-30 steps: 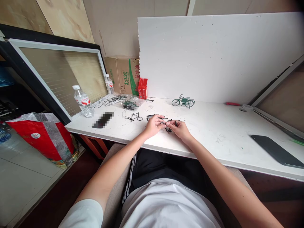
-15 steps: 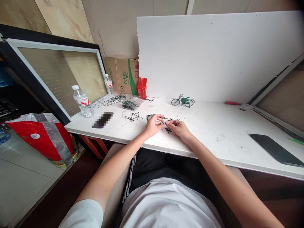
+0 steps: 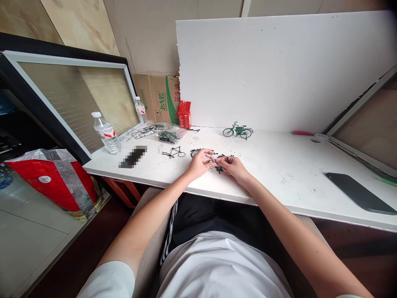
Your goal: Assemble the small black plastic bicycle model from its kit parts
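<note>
My left hand (image 3: 202,162) and my right hand (image 3: 231,165) meet over the front of the white table, fingertips pinched close together. Between them is a small dark part, too small to name and mostly hidden by the fingers. Below the fingertips lie small black model pieces (image 3: 219,169). Just behind my left hand a black model wheel (image 3: 194,152) shows in part. To the left rests a black model bicycle frame (image 3: 176,153) with a ring at one end. Farther back stands an assembled green model bicycle (image 3: 238,131).
A clear bag of green parts (image 3: 169,135) and black part frames (image 3: 144,131) lie at the back left. Water bottles (image 3: 106,133), a red box (image 3: 185,115) and a carton (image 3: 161,99) stand there. A dark phone (image 3: 359,192) lies at right; a white board (image 3: 279,74) rises behind.
The camera view has shifted slightly. Both hands stay in nearly the same place, fingertips still together over the black pieces.
</note>
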The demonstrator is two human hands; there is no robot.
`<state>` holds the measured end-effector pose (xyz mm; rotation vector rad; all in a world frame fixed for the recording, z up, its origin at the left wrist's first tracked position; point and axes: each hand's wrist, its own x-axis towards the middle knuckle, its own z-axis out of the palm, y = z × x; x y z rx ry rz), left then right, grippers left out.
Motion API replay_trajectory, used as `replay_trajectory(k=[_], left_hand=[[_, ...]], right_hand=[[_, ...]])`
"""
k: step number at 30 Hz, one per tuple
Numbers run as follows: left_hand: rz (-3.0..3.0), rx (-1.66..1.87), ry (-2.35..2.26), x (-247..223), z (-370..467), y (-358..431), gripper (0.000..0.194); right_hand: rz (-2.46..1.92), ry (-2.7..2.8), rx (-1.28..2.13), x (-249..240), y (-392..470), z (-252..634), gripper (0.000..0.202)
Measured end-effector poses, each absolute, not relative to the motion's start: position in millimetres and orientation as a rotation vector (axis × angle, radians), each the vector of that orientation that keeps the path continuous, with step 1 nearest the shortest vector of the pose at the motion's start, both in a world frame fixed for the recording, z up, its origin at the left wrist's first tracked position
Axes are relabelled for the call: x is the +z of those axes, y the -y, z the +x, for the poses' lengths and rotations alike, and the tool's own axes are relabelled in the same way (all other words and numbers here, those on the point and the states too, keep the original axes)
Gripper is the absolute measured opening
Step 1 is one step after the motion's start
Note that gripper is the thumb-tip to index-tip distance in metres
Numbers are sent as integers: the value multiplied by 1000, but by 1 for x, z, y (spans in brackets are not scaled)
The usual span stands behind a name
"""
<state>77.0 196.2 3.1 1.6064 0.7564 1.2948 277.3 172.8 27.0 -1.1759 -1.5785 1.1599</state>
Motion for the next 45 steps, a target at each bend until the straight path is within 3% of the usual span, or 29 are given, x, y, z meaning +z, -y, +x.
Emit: replay_trajectory(k=[11,45], left_hand=[[1652,1300,-791,1,77,-197,44],[1607,1276,-779,-2,77,-201,44]], right_hand=[[-1251,1624,977,28,-171,275,64],[-1333,1694,862,24,-172,274,56]])
